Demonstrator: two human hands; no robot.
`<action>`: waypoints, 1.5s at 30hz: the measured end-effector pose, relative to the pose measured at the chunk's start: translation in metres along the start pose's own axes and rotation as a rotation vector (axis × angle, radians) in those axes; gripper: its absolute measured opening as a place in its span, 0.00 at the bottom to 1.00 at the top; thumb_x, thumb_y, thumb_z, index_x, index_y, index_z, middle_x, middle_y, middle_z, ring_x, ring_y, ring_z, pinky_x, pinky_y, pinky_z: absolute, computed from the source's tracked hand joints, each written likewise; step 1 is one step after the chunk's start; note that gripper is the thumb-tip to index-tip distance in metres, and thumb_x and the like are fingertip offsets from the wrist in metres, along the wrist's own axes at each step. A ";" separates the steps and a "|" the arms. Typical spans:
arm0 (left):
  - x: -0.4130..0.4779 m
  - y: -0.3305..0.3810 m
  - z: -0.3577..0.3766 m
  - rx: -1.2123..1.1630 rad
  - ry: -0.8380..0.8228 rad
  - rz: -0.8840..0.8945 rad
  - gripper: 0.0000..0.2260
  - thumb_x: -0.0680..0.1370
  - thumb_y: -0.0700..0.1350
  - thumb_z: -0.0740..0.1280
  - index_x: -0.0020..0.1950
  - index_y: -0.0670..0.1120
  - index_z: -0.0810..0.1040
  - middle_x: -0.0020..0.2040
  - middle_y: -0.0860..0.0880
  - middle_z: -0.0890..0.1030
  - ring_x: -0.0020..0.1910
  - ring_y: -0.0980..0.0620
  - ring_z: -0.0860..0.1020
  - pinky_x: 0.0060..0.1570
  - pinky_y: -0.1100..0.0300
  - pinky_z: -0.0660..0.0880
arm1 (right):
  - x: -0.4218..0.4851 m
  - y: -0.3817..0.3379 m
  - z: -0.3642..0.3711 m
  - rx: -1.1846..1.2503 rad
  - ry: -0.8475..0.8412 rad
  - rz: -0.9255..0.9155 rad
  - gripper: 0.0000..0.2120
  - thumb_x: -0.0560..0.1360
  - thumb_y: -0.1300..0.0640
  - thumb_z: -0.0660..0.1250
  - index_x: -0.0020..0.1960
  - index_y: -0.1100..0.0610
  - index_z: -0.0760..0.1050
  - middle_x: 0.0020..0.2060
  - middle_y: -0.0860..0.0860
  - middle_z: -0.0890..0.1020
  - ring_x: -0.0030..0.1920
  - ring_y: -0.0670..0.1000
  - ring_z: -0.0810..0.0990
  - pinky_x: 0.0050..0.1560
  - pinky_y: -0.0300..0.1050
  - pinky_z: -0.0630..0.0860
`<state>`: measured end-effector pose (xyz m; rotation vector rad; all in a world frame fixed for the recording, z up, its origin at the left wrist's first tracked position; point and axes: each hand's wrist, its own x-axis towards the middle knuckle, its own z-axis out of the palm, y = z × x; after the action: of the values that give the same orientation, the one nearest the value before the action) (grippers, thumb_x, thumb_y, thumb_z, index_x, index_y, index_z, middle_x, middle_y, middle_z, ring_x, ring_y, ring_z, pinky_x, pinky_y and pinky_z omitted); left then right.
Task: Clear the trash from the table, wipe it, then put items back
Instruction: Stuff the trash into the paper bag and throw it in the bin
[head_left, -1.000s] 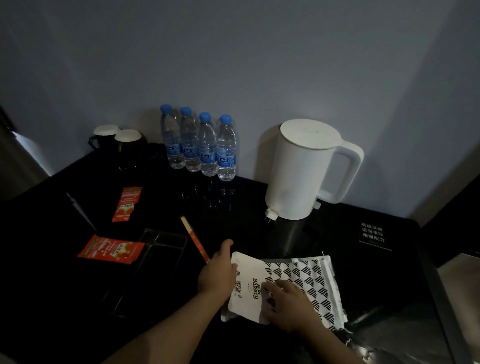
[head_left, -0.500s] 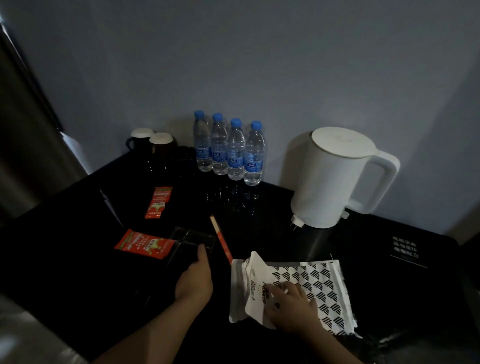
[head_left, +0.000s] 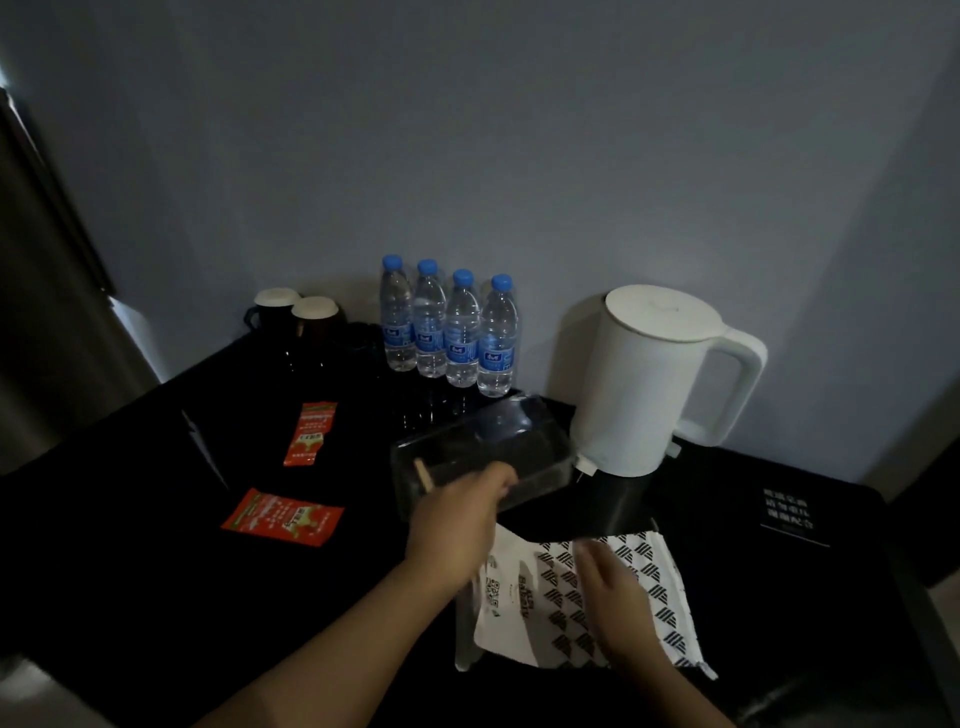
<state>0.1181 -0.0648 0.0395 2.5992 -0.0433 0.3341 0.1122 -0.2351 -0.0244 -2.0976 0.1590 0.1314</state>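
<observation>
My left hand grips a clear plastic container and holds it lifted above the black table, in front of the kettle. A thin red-tipped stick shows at the container's left end. My right hand rests with fingers extended on a white paper bakery bag with a black triangle pattern, which lies flat near the table's front. Two red sauce packets lie to the left, one near and one farther back.
A white electric kettle stands on its dark base at the back right. Several water bottles line the wall, with two dark mugs to their left. A small black sign lies at the right.
My left hand took hold of the clear container and lifted it up and to the right, the stick moving with it. My right hand stayed on the bag. The view shifted left.
</observation>
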 end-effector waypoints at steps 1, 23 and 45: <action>-0.001 0.007 0.007 -0.007 -0.016 0.079 0.13 0.80 0.40 0.58 0.61 0.52 0.74 0.56 0.54 0.80 0.53 0.50 0.79 0.48 0.56 0.76 | 0.001 -0.003 -0.007 0.173 0.079 0.047 0.13 0.81 0.48 0.55 0.57 0.52 0.75 0.52 0.52 0.80 0.53 0.52 0.78 0.57 0.51 0.73; -0.021 -0.005 0.058 0.014 -0.256 -0.473 0.34 0.76 0.52 0.65 0.76 0.54 0.50 0.77 0.50 0.52 0.75 0.46 0.54 0.70 0.46 0.58 | 0.001 0.047 -0.051 -0.245 0.047 0.369 0.16 0.76 0.52 0.61 0.64 0.47 0.70 0.65 0.55 0.71 0.61 0.59 0.73 0.62 0.53 0.71; -0.016 -0.027 0.042 -1.038 -0.406 -0.853 0.23 0.74 0.56 0.69 0.64 0.46 0.72 0.54 0.45 0.81 0.46 0.48 0.81 0.32 0.61 0.75 | -0.003 0.027 -0.046 0.139 0.056 0.401 0.36 0.56 0.17 0.51 0.44 0.45 0.73 0.54 0.53 0.78 0.60 0.60 0.73 0.65 0.64 0.66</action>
<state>0.1153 -0.0625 -0.0132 1.4217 0.5726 -0.4308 0.1062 -0.2878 -0.0238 -1.9096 0.6054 0.2929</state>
